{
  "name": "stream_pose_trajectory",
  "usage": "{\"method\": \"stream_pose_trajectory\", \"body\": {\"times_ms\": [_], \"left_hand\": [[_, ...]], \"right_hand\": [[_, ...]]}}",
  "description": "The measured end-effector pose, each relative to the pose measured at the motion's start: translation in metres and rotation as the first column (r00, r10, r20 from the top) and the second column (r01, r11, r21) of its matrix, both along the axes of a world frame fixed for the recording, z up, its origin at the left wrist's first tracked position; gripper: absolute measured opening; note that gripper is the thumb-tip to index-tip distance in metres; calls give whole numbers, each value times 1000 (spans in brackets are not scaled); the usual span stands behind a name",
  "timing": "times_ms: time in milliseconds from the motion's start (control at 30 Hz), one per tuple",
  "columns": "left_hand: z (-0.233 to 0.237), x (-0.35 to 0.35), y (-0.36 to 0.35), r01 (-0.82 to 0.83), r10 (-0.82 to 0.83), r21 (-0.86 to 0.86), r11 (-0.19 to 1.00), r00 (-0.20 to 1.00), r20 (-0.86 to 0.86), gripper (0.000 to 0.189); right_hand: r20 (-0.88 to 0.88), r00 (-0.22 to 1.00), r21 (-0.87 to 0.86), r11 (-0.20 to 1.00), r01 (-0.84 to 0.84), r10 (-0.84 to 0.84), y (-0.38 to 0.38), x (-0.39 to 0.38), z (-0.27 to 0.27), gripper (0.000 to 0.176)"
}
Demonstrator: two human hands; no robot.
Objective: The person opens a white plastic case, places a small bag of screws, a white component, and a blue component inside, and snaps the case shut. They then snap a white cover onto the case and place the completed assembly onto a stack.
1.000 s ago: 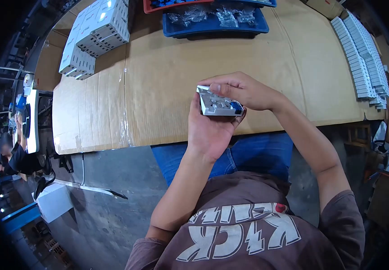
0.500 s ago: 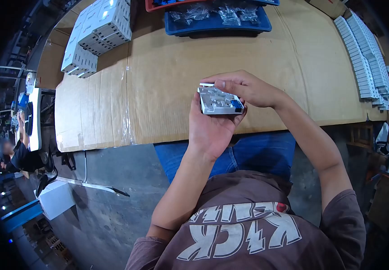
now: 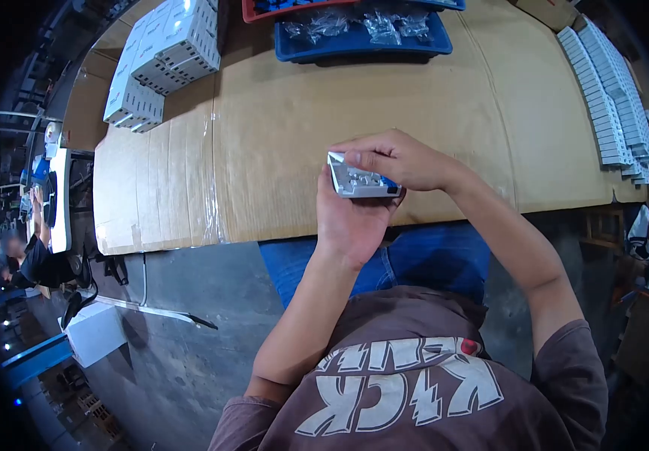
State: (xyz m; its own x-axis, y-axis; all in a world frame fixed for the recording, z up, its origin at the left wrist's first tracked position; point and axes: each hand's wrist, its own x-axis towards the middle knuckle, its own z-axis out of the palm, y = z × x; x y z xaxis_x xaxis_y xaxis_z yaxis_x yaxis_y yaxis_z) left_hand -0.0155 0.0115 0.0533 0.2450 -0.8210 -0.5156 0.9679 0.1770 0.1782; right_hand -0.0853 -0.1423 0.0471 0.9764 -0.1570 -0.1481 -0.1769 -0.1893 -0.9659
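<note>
A shallow white plastic housing (image 3: 373,192) with grey molded parts inside and a blue piece at its right end rests in my left hand (image 3: 351,225). The palm lies underneath and the fingers are wrapped round its sides. Over its top reaches my right hand (image 3: 407,161), fingers closed along the far edge and thumb bent inward. A thin white plastic cover (image 3: 336,158) shows at the far left corner, under the right fingertips and tilted against the housing. Most of the cover and the housing's far side are hidden by the right hand.
A blue tray (image 3: 363,55) with clear plastic bags and a red tray (image 3: 264,15) with blue parts stand at the far edge. Stacked white units (image 3: 167,52) stand at left, more white stacks (image 3: 614,98) at right. Cardboard (image 3: 279,143) covers the table. A person (image 3: 35,259) sits far left.
My right hand has moved down and slightly left, bringing the white cover against the housing. The housing has tipped and shifted slightly toward me in my left hand.
</note>
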Motion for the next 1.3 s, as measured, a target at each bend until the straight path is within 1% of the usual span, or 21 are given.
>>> {"method": "stream_pose_trajectory", "body": {"times_ms": [100, 200, 233, 333, 433, 533, 633, 733, 833, 933, 1033, 1133, 1233, 1300], "left_hand": [[-5, 1, 0, 21, -21, -26, 999, 1000, 10, 51], [-9, 0, 2, 58, -58, -3, 998, 996, 61, 52], [-9, -1, 2, 46, -46, 3, 999, 998, 35, 52], [-20, -2, 6, 66, -66, -3, 998, 998, 9, 51], [-29, -1, 12, 108, -107, -21, 994, 992, 73, 52], [-16, -2, 11, 90, -92, 22, 996, 989, 114, 52], [-8, -5, 10, 69, -85, 86, 994, 976, 200, 54], [-2, -5, 13, 96, -121, 114, 989, 962, 246, 58], [6, -8, 12, 73, -89, 68, 995, 958, 273, 62], [12, -8, 11, 47, -78, 104, 993, 947, 312, 62], [17, -7, 12, 40, -69, 82, 996, 917, 394, 63], [24, -8, 10, 6, -45, 91, 996, 898, 439, 62], [20, -6, 13, 16, -32, 40, 999, 895, 445, 62], [15, -1, 17, 53, -62, 32, 998, 889, 454, 62]], "right_hand": [[-43, 999, -4, 1000, -1, 1, 0, 0, 2, 52], [-18, 999, -9, 999, -31, 31, -1, -2, -4, 52], [-22, 999, -3, 999, -41, 41, -1, -3, -3, 50], [-135, 990, 37, 999, -36, 41, 2, -7, -8, 49], [-44, 997, 42, 998, -54, 56, 6, -12, -13, 49], [-5, 999, 32, 999, -31, 32, 11, -17, -1, 51], [74, 997, -31, 999, -25, 27, 13, -24, 4, 58], [200, 979, -196, 981, -8, 48, 18, -30, 8, 64], [211, 972, -409, 913, -8, 103, 22, -33, 13, 72], [230, 968, -402, 916, 4, 96, 23, -34, 17, 76], [291, 948, -467, 884, 27, 125, 23, -31, 18, 80], [352, 926, -453, 891, 41, 136, 22, -27, 23, 81], [416, 898, -416, 908, 45, 146, 19, -24, 14, 83], [399, 906, -411, 911, 37, 143, 19, -25, 15, 84]]}}
